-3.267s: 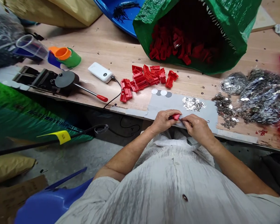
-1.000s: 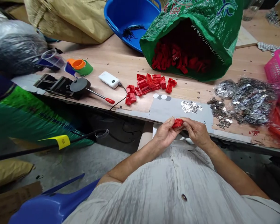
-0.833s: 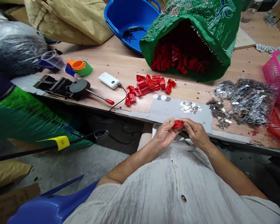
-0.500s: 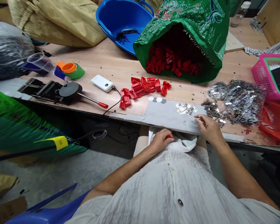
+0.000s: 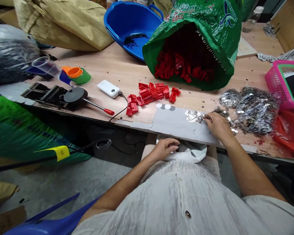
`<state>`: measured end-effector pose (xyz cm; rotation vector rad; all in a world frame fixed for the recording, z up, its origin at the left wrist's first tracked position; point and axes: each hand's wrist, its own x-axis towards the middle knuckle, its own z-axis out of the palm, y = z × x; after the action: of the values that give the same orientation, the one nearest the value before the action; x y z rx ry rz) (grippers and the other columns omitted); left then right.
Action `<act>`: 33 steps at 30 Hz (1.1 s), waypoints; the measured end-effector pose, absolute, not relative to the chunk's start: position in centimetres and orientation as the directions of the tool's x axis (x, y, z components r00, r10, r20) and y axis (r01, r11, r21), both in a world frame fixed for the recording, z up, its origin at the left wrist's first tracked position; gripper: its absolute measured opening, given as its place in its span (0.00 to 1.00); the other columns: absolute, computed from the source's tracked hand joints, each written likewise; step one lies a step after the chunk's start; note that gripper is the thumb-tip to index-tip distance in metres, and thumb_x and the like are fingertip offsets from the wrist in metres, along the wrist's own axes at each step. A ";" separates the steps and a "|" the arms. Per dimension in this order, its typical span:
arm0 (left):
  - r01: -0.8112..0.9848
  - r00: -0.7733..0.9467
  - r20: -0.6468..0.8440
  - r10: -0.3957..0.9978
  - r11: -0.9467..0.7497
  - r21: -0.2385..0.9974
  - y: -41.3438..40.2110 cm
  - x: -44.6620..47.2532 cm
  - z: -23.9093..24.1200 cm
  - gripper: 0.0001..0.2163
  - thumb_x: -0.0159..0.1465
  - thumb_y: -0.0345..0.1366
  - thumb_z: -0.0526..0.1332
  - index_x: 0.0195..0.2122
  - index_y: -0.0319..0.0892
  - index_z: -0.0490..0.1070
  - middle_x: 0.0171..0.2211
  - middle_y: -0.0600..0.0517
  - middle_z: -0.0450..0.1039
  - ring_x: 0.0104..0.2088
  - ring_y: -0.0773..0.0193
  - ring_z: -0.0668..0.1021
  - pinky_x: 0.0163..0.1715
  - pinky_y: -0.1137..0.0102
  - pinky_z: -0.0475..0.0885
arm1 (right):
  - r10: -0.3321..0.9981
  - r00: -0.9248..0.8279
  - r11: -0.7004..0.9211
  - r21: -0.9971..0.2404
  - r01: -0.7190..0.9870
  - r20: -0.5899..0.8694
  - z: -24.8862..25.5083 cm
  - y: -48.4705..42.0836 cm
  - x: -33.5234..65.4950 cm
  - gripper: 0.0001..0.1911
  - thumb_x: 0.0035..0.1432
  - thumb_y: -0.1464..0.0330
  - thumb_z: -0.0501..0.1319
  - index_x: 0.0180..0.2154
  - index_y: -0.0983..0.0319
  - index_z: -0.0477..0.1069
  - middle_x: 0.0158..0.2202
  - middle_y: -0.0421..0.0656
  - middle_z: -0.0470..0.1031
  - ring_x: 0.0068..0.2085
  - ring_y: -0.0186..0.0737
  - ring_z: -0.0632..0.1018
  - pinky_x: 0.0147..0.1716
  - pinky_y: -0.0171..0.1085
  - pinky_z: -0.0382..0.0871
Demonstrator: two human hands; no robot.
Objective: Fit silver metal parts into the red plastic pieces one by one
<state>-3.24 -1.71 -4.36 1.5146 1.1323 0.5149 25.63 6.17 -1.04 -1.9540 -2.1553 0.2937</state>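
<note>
While silver pieces (image 5: 193,116) lie on grey sheeting (image 5: 171,122), floor (image 5: 93,182) shows below the table (image 5: 129,71).

The person wears a loose, off-white woven fabric shirt (image 5: 156,199) streaked with soft grey vertical lines. Its short, pale sleeves (image 5: 271,209) leave the forearms (image 5: 127,181) bare. A round, dark brown button (image 5: 187,214) sits on the crinkled front.

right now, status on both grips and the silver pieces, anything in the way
Right grip, fingertips at silver pieces, hold unclear. Left grip over pale cloth, any hold hidden. Pieces scattered on gray sheet, no obstruction visible.
</note>
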 end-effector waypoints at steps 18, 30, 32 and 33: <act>0.743 -0.361 0.351 0.864 0.040 0.668 4.2 -15.3 -3.8 0.11 0.63 0.33 0.64 0.46 0.39 0.76 0.39 0.49 0.75 0.33 0.64 0.74 0.36 0.68 0.70 | 0.987 -0.161 0.132 -0.452 0.882 -0.025 -1.7 5.2 25.9 0.07 0.61 0.65 0.57 0.38 0.58 0.73 0.39 0.45 0.78 0.40 0.46 0.76 0.41 0.43 0.66; 0.842 -0.427 0.348 0.835 0.227 0.490 6.9 -16.4 -3.9 0.25 0.57 0.35 0.70 0.56 0.39 0.69 0.49 0.41 0.69 0.52 0.51 0.72 0.56 0.61 0.66 | 0.988 -0.154 0.151 -0.433 0.889 0.028 -3.1 5.1 26.4 0.09 0.59 0.59 0.57 0.37 0.56 0.70 0.34 0.45 0.78 0.33 0.50 0.77 0.34 0.44 0.66; 0.845 -0.432 0.338 0.836 0.245 0.475 7.2 -16.3 -4.0 0.26 0.57 0.37 0.70 0.57 0.40 0.69 0.50 0.41 0.67 0.53 0.49 0.71 0.57 0.59 0.65 | 0.993 -0.115 0.115 -0.445 0.888 0.029 -3.1 4.9 26.5 0.10 0.58 0.57 0.58 0.37 0.56 0.69 0.34 0.46 0.79 0.33 0.52 0.78 0.33 0.45 0.67; 0.845 -0.434 0.333 0.837 0.250 0.473 7.3 -16.3 -4.1 0.26 0.57 0.37 0.70 0.57 0.41 0.69 0.50 0.41 0.67 0.54 0.48 0.71 0.57 0.59 0.65 | 0.994 -0.102 0.107 -0.449 0.887 0.034 -3.1 4.9 26.5 0.10 0.58 0.57 0.58 0.38 0.55 0.69 0.34 0.46 0.79 0.33 0.52 0.78 0.33 0.45 0.67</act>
<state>-16.26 7.35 -4.06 1.6781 2.4937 0.9570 26.49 4.90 -3.14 -1.8469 -2.0633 0.4556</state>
